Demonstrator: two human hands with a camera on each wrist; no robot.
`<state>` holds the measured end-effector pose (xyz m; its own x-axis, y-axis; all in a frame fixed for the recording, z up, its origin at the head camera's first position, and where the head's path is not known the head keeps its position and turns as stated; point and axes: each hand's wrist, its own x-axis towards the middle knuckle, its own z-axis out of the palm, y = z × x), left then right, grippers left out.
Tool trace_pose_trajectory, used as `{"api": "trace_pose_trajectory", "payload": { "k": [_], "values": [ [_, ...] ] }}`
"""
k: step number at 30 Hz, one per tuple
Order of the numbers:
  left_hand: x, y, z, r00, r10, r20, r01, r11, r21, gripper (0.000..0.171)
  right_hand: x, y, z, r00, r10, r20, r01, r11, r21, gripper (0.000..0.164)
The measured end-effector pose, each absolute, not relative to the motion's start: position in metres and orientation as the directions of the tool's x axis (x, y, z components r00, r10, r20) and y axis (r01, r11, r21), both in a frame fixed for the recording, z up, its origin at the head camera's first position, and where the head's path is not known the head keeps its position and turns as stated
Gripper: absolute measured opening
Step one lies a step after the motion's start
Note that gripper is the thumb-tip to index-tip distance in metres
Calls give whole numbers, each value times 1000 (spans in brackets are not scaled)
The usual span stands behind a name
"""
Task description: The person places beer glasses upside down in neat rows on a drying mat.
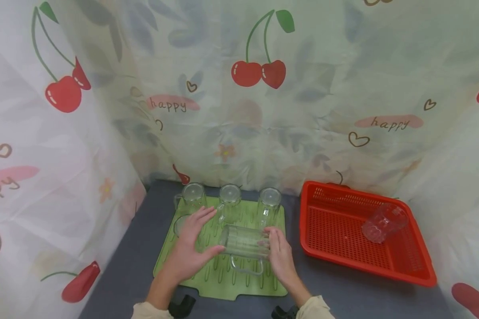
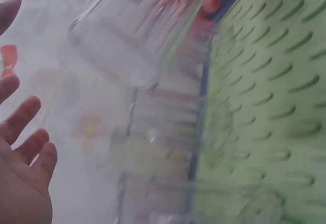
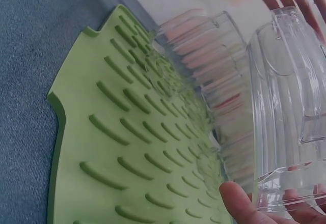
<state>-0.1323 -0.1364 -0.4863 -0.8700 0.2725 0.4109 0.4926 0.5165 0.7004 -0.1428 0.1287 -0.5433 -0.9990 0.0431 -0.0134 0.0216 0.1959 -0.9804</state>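
Note:
A clear glass mug is held sideways above the green drying mat, its handle toward the person. My right hand grips its right end; in the right wrist view the thumb lies outside the glass and fingers show through it. My left hand is spread with its thumb near the mug's other end; the left wrist view shows it apart from the glass. Along the mat's back edge stand three upside-down glass mugs. Another glass is mostly hidden behind the left hand.
To the right stands a red perforated plastic basket with a clear glass lying tilted inside. Mat and basket rest on a dark grey table. A cherry-print curtain encloses the back and sides.

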Motion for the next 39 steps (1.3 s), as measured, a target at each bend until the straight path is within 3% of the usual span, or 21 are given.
{"api": "trace_pose_trajectory", "payload": {
  "k": [14, 25, 30, 39],
  "values": [
    [-137, -103, -513, -894, 313, 322, 432, 406, 805, 81, -141, 116, -539, -1000, 6, 9, -9, 120, -993, 47],
    [-135, -93, -518, -914, 309, 262, 375, 400, 836, 95, -143, 118, -542, -998, -64, -3, -4, 114, -993, 51],
    [-134, -92, -520, -920, 304, 247, 359, 402, 842, 87, -146, 122, -544, -992, -122, -41, 29, 99, -995, 44],
    [-136, -95, -519, -911, 250, 327, 405, 405, 820, 80, -145, 125, -548, -975, -199, -97, 73, 124, -990, 40]
  ]
}}
